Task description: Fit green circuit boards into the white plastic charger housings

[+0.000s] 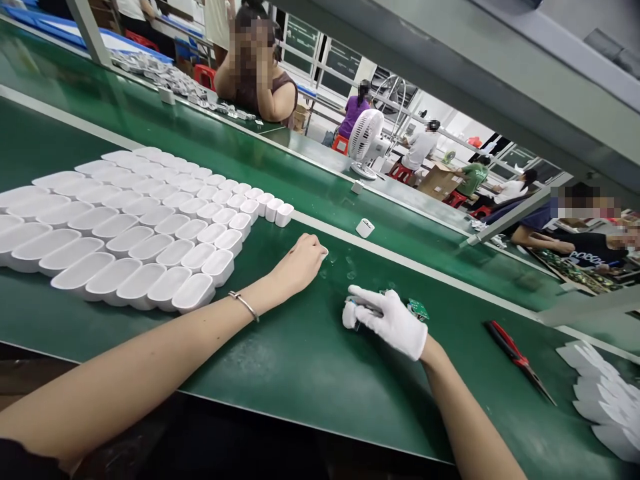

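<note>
A: Entry, head view. Your left hand (300,263) is lying knuckles-up at centre frame on the green belt (300,373), fingers curled together over a small white piece (324,251) that is peeking out at the fingertips. Whether you are pinching it or only covering it, I cannot tell.

B: And the right?

A: Your right hand (387,320), in a white glove, is resting just right of centre and lower, fingers closed around a small white part (349,313) at its left end. A green circuit board (418,309) is showing just behind the knuckles, touching or nearly so.

B: Which way are the two lying from each other?

A: The left hand's piece is sitting up and to the left of the gloved hand, near it but apart. Nothing is standing between them except a few tiny clear bits (350,267) on the belt.

B: Surroundings?

A: A block of white oval shells (125,233), open side up, is filling the left of the frame, its long rows running toward upper right; your left forearm is passing just below its nearest corner. A lone white shell (365,228) is sitting farther up the belt. Red-handled cutters (517,360) are lying at lower right, long axis slanting down-right, well apart from the glove. White flat pieces (607,397) are stacked at the right edge. Other people are working along the far side, at the top.
</note>
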`<action>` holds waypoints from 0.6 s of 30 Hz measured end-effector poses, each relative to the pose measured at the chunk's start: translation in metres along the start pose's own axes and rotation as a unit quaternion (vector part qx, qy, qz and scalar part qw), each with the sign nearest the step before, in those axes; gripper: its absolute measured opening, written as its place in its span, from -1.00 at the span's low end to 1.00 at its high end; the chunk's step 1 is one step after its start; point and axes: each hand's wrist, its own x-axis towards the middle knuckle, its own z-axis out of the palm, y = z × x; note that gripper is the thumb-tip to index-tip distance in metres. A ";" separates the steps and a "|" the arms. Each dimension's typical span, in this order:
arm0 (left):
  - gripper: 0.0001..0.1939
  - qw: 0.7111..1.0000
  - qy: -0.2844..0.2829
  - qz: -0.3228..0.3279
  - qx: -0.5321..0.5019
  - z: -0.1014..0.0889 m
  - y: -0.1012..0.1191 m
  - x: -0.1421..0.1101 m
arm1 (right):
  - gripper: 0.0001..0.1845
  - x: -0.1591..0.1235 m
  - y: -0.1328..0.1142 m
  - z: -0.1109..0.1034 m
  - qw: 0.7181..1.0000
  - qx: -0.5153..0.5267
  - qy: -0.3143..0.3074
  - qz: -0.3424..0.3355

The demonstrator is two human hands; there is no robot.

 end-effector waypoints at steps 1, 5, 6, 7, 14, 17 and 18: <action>-0.67 1.000 0.001 -0.004 -0.025 0.003 -0.001 0.000 | -0.58 0.000 0.005 -0.004 0.999 0.002 0.027 0.018; -0.49 0.995 0.027 -0.010 -0.093 0.008 -0.003 0.000 | -0.61 -0.005 0.023 -0.017 0.991 0.001 0.098 0.094; -0.43 0.993 0.045 -0.017 -0.109 0.008 -0.004 -0.001 | -0.58 -0.006 0.026 -0.018 0.992 -0.009 0.084 0.094; -0.39 0.989 0.066 -0.028 -0.127 0.007 -0.004 -0.001 | -0.55 -0.007 0.027 -0.020 0.994 -0.027 0.066 0.084; -0.28 0.961 0.155 -0.172 -0.150 0.001 0.004 -0.002 | -0.58 -0.009 0.013 -0.019 0.979 -0.201 0.015 -0.011; -0.36 0.937 0.090 -0.270 -0.201 0.004 0.010 -0.004 | -0.73 -0.006 0.005 -0.012 0.980 -0.197 -0.007 0.016; -0.36 0.931 0.061 -0.289 -0.216 0.006 0.012 -0.005 | -0.77 -0.005 0.003 -0.009 0.979 -0.202 -0.004 0.024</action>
